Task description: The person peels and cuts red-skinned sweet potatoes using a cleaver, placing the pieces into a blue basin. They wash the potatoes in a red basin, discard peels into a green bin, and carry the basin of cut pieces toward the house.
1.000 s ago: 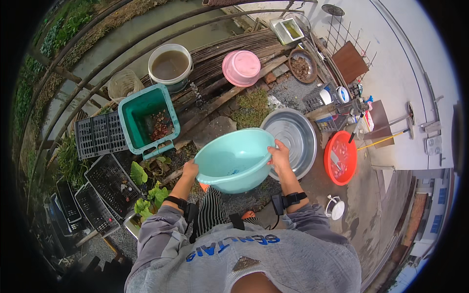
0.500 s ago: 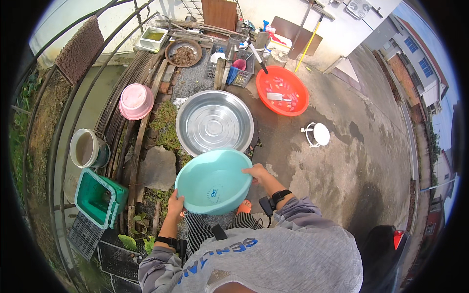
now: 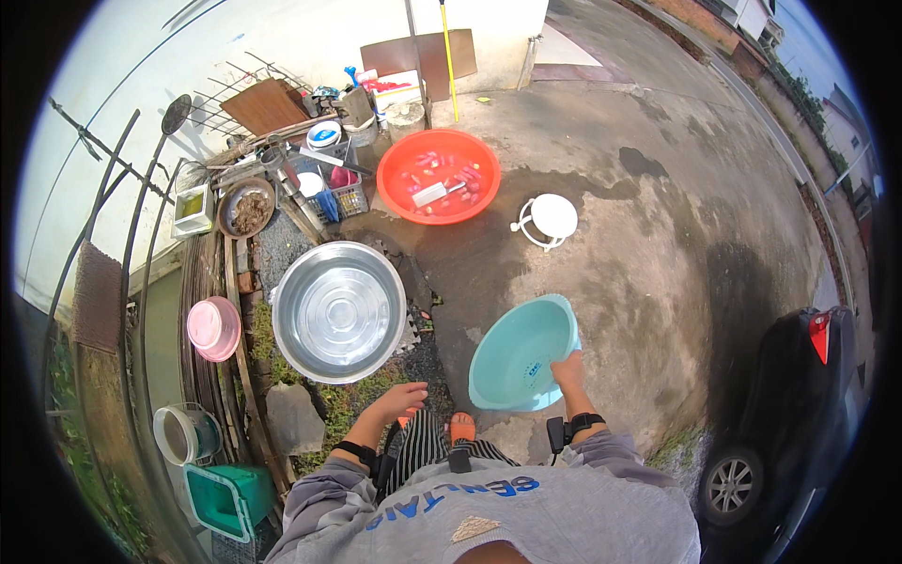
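Note:
My right hand point(image 3: 567, 371) grips the right rim of a light teal plastic basin point(image 3: 520, 352), which is tilted and held out to my right over the concrete. Nothing shows inside it but a blue print. My left hand point(image 3: 404, 400) is off the basin, its fingers stretched out with nothing in them, just above my striped trousers. Ahead of that hand, a wide shiny metal basin point(image 3: 340, 315) lies on the ground. Farther off, an orange-red basin point(image 3: 395, 162) holds water and several pinkish-red pieces. A flat pale tool with a handle point(image 3: 431, 194) lies in it.
A white stool point(image 3: 553, 216) stands right of the orange-red basin. At left are a pink tub point(image 3: 214, 329), a bucket point(image 3: 172, 434) and a green crate point(image 3: 249, 489), beside planks and a railing. A dark car point(image 3: 799, 385) is at right. Crates and clutter line the wall.
My left hand has let go of the teal basin. My right hand has carried the basin to the right, away from the metal basin. The view has turned rightward.

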`<state>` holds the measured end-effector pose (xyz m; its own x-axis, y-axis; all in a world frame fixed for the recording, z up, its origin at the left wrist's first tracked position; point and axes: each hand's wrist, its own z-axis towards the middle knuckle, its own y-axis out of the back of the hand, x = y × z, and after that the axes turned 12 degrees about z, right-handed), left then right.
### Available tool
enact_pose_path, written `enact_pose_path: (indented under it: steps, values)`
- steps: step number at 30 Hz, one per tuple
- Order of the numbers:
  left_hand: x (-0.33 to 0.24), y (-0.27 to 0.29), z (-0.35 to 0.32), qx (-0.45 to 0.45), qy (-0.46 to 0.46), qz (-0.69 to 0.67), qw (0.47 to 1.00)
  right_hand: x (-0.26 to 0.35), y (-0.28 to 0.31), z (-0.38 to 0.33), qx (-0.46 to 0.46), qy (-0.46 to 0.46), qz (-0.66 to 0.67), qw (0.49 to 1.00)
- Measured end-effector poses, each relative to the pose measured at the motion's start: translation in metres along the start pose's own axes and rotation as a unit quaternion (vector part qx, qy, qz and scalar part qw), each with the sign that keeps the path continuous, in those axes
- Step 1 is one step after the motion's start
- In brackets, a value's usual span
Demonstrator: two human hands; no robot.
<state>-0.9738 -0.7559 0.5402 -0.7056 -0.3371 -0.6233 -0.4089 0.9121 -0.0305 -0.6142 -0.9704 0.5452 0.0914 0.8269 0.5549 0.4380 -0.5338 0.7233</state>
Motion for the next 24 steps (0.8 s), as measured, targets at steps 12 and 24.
enact_pose_path:
  steps: [12,24]
  values:
    - [-0.089,-0.021,0.181,0.192,-0.044,0.579,0.791,0.001,0.057,0.172,-0.056,-0.291,0.347,0.890]
    - [-0.271,0.011,0.309,0.363,0.118,0.271,0.884,0.180,0.046,0.358,0.133,-0.232,0.414,0.870]
